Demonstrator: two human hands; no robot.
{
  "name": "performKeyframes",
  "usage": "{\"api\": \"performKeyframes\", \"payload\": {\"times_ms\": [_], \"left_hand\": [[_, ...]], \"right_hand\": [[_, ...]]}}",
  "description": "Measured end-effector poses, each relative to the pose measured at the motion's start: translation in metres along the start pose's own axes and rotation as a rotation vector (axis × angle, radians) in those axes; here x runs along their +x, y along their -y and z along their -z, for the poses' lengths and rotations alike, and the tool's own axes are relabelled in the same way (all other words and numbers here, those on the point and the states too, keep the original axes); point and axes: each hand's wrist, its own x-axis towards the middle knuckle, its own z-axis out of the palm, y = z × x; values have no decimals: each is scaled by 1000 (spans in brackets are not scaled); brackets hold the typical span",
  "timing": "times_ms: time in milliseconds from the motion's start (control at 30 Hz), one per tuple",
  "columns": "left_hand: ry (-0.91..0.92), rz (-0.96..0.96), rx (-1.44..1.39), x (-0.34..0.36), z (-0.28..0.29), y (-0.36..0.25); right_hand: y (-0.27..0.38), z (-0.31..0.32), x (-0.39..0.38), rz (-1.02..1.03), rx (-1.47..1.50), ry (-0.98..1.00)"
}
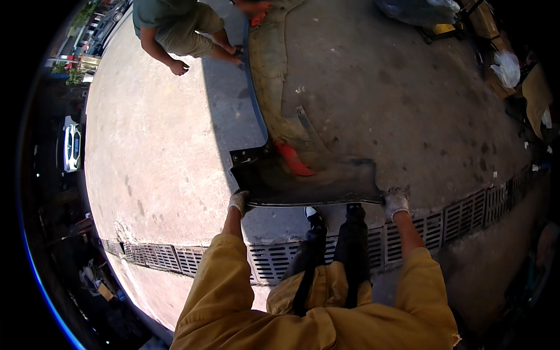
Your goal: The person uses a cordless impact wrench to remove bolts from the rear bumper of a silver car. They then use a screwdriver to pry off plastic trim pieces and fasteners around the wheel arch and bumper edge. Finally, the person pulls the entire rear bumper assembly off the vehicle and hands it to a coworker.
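A long car panel, looking like a bumper cover (303, 185) with its dusty inner side up, stretches from me toward the far side. Its near end is dark, with red patches (294, 160) on the inside and a bluish left edge. My left hand (238, 201), in a dirty whitish glove, is closed round the left corner of the near edge. Gripping the right corner is my right hand (396, 202), gloved the same way. The edge spans the gap between them, above my shoes. The panel's far end runs to the top of the view, where it is blurred.
Another person (184, 32) in a green shirt stands left of the panel's far part. A slotted drain grate (408, 238) crosses the ground at my feet. Plastic bags (506, 69) and cardboard lie at far right. A white car (72, 144) is at left.
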Motion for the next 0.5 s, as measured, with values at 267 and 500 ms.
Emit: {"api": "performKeyframes", "payload": {"times_ms": [267, 500], "left_hand": [[-42, 49, -270, -78, -54, 76], [248, 121, -235, -118, -153, 115]], "right_hand": [[87, 12, -40, 134, 113, -136], [182, 21, -70, 453, 154, -297]]}}
